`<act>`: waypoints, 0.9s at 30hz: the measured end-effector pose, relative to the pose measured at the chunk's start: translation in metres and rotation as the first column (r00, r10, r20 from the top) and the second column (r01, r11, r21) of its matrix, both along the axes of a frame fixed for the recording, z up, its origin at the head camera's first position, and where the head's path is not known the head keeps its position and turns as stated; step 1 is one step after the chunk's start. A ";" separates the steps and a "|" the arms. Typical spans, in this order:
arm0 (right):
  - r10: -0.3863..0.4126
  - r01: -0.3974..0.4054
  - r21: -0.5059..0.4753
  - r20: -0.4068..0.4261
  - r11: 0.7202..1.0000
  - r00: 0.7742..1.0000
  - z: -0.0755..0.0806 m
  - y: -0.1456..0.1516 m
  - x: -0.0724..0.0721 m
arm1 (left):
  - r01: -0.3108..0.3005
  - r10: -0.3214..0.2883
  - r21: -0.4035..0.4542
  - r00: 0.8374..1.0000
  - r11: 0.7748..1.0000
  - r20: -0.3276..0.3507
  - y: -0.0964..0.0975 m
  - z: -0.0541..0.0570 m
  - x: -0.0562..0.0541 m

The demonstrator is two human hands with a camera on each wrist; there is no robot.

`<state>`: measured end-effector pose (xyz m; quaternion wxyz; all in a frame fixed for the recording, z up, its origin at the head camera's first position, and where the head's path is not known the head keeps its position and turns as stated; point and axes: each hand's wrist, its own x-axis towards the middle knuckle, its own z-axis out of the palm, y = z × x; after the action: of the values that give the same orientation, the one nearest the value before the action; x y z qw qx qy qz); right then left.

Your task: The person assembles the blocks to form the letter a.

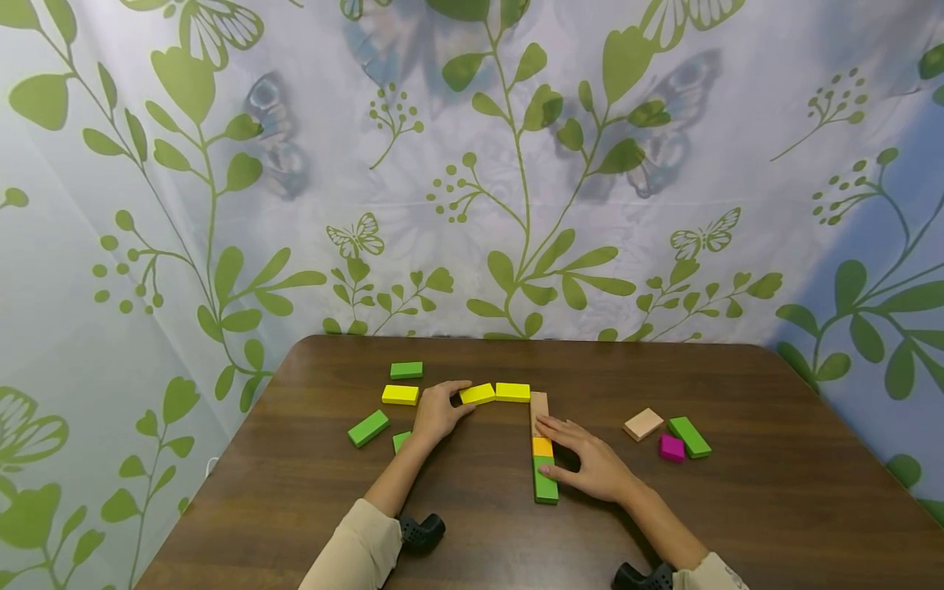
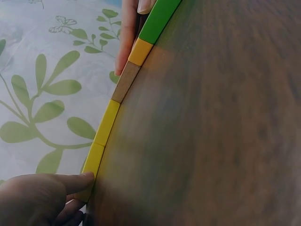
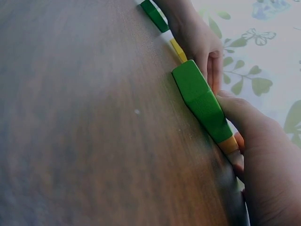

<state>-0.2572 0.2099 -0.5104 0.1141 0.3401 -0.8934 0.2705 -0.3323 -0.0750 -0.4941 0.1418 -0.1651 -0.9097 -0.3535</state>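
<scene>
A yellow block (image 1: 478, 394) is pinched at its left end between the thumb and fingers of my left hand (image 1: 439, 412). Its other end meets a second yellow block (image 1: 512, 392), slightly angled to it. From there a column runs toward me: a plain wooden block (image 1: 539, 405), a small orange block (image 1: 542, 447) and a green block (image 1: 546, 483). My right hand (image 1: 599, 467) lies along this column with fingers extended, fingertips at the wooden block and thumb at the green one. In the right wrist view the thumb (image 3: 244, 110) is against the green block's side.
Left of my left hand lie another yellow block (image 1: 401, 395) and green blocks (image 1: 406, 370), (image 1: 368, 428), one partly hidden by the forearm. To the right are a plain wooden block (image 1: 643, 424), a magenta block (image 1: 672, 448) and a green block (image 1: 689, 437). A patterned curtain (image 1: 413, 246) hangs behind the table.
</scene>
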 end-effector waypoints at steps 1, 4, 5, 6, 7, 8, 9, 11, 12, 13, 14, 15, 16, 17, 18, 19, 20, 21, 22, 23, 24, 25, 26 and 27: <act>0.000 0.000 0.000 -0.001 1.000 1.000 0.000 0.000 0.000 | 0.002 -0.002 0.004 1.000 1.000 0.002 0.000 0.000 0.000; -0.001 0.001 -0.004 0.003 1.000 1.000 0.000 0.000 0.001 | 0.007 -0.008 0.013 1.000 1.000 0.009 0.000 0.001 0.000; -0.003 0.003 -0.003 0.004 1.000 1.000 0.000 -0.001 0.001 | 0.008 -0.009 0.015 1.000 1.000 0.012 0.000 0.001 0.000; -0.004 0.004 -0.002 0.003 1.000 1.000 0.000 -0.001 0.001 | 0.008 -0.008 0.016 1.000 1.000 0.014 0.000 0.001 0.000; -0.005 0.005 0.000 0.002 1.000 1.000 0.000 -0.001 0.001 | 0.010 -0.010 0.014 1.000 1.000 0.013 0.000 0.001 0.000; -0.005 0.005 0.000 0.002 1.000 1.000 0.000 -0.001 0.001 | 0.011 -0.012 0.008 1.000 1.000 0.010 0.000 0.001 0.000; -0.006 0.006 0.001 0.002 1.000 1.000 0.000 -0.001 0.001 | 0.012 -0.012 0.005 1.000 1.000 0.009 0.000 0.001 0.000; -0.005 0.005 -0.001 0.003 1.000 1.000 0.000 -0.001 0.001 | 0.016 -0.016 0.003 1.000 1.000 0.006 0.000 0.000 -0.001; -0.004 0.004 -0.002 0.002 1.000 1.000 0.000 -0.001 0.001 | 0.018 -0.018 0.003 1.000 1.000 0.005 0.000 0.000 -0.001; -0.005 0.005 -0.002 0.000 1.000 1.000 0.000 -0.001 0.001 | 0.019 -0.019 0.003 1.000 1.000 0.004 -0.001 0.000 -0.001; -0.004 0.004 -0.002 -0.001 1.000 1.000 0.000 -0.001 0.001 | 0.020 -0.021 0.007 1.000 1.000 0.005 -0.001 0.000 -0.002; -0.004 0.004 -0.002 -0.002 1.000 1.000 0.000 -0.001 0.001 | 0.021 -0.021 0.011 1.000 1.000 0.007 -0.001 -0.001 -0.002; -0.002 0.002 -0.003 -0.004 1.000 1.000 0.000 -0.001 0.001 | 0.022 -0.022 0.010 1.000 1.000 0.006 -0.001 -0.001 -0.002; -0.002 0.002 -0.002 -0.005 1.000 1.000 0.000 -0.001 0.001 | 0.023 -0.023 0.011 1.000 1.000 0.004 -0.001 -0.001 -0.002; -0.002 0.002 -0.001 -0.006 1.000 1.000 0.000 -0.001 0.001 | 0.024 -0.024 0.011 1.000 1.000 0.001 -0.001 -0.001 -0.002; -0.001 0.001 0.001 -0.007 1.000 1.000 0.000 -0.001 0.000 | 0.025 -0.025 0.010 1.000 1.000 -0.001 -0.001 -0.002 -0.002; 0.000 0.000 0.000 -0.007 1.000 1.000 0.000 -0.001 0.000 | 0.027 -0.027 0.011 1.000 1.000 -0.003 -0.001 -0.001 -0.002; 0.001 -0.001 0.001 -0.007 1.000 1.000 0.001 -0.001 0.000 | 0.029 -0.029 0.010 1.000 1.000 -0.006 -0.001 -0.001 -0.002; 0.001 -0.001 0.000 -0.004 1.000 1.000 0.001 0.000 0.000 | 0.031 -0.031 0.011 0.999 0.999 -0.009 -0.001 -0.001 -0.002; 0.002 -0.002 -0.001 -0.003 1.000 1.000 0.001 0.000 0.001 | 0.032 -0.032 0.012 0.999 0.999 -0.011 -0.001 -0.001 -0.002; 0.002 -0.002 -0.001 -0.003 1.000 1.000 0.001 0.000 0.000 | 0.032 -0.032 0.010 0.999 0.999 -0.013 -0.001 -0.001 -0.002; 0.003 -0.003 -0.001 -0.002 1.000 1.000 0.001 0.000 0.000 | 0.032 -0.032 0.010 0.999 0.999 -0.014 -0.001 -0.001 -0.002; 0.003 -0.003 -0.001 -0.002 1.000 1.000 0.001 0.000 0.000 | 0.032 -0.032 0.009 0.999 0.999 -0.016 -0.001 -0.001 -0.002; 0.001 -0.001 0.000 0.000 1.000 1.000 0.001 0.000 0.000 | 0.031 -0.031 0.006 0.999 0.999 -0.017 -0.001 -0.001 -0.002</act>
<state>-0.2568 0.2095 -0.5089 0.1141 0.3407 -0.8932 0.2705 -0.3345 -0.0759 -0.4952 0.1443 -0.1817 -0.9048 -0.3571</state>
